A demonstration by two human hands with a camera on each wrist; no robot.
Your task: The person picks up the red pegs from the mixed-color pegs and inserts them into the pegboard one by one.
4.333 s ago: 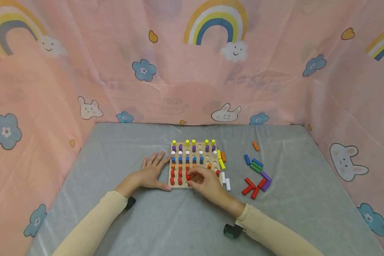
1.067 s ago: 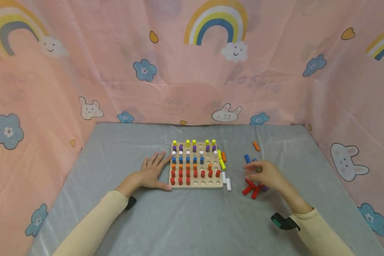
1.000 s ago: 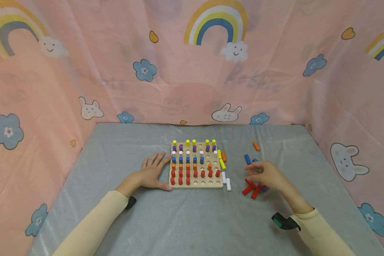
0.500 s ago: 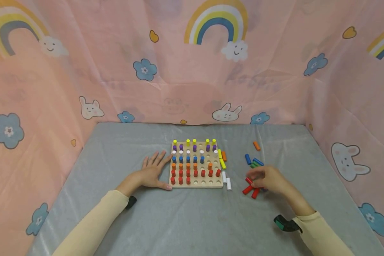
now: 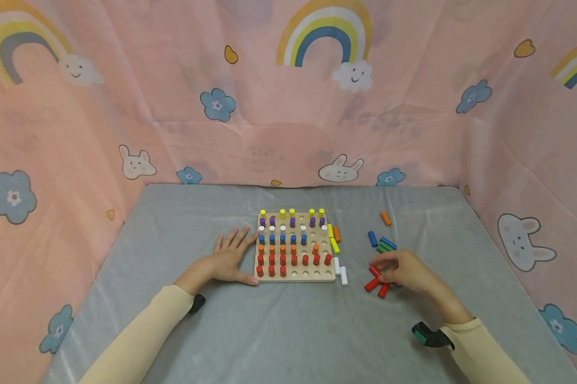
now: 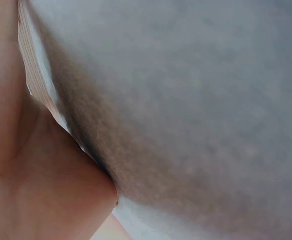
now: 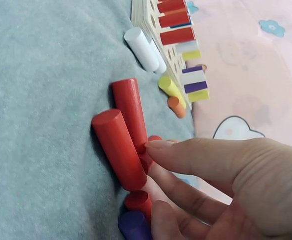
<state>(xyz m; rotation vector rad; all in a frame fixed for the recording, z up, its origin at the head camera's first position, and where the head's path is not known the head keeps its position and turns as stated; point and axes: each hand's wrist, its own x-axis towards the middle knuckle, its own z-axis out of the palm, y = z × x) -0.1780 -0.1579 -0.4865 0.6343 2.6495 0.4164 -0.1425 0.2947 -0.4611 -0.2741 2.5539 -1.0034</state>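
In the head view, a wooden pegboard (image 5: 299, 277) lies on the grey cloth, with rows of coloured pegs standing in its holes. Red pegs fill part of the front row and stand all along the second. My left hand (image 5: 228, 262) rests on the cloth with fingers spread, its thumb and fingertips against the board's left edge. Off to the right, my right hand (image 5: 404, 270) is down at the loose red pegs. The right wrist view shows its thumb and fingers pinching one red peg (image 7: 154, 141), mostly hidden by the thumb. Two red pegs (image 7: 118, 150) lie beside it.
White pegs (image 5: 343, 276), yellow pegs (image 5: 334, 245) and an orange peg (image 5: 336, 233) lie along the board's right side. Blue (image 5: 372, 238) and green pegs (image 5: 384, 247) lie beyond my right hand, with another orange peg (image 5: 386, 218) farther back. A purple peg (image 7: 135, 226) lies beneath my fingers.
My right hand has left the board, where a red peg now stands third in the front row. It moved right over the loose pegs, then lowered onto the red ones. The left hand stays put.
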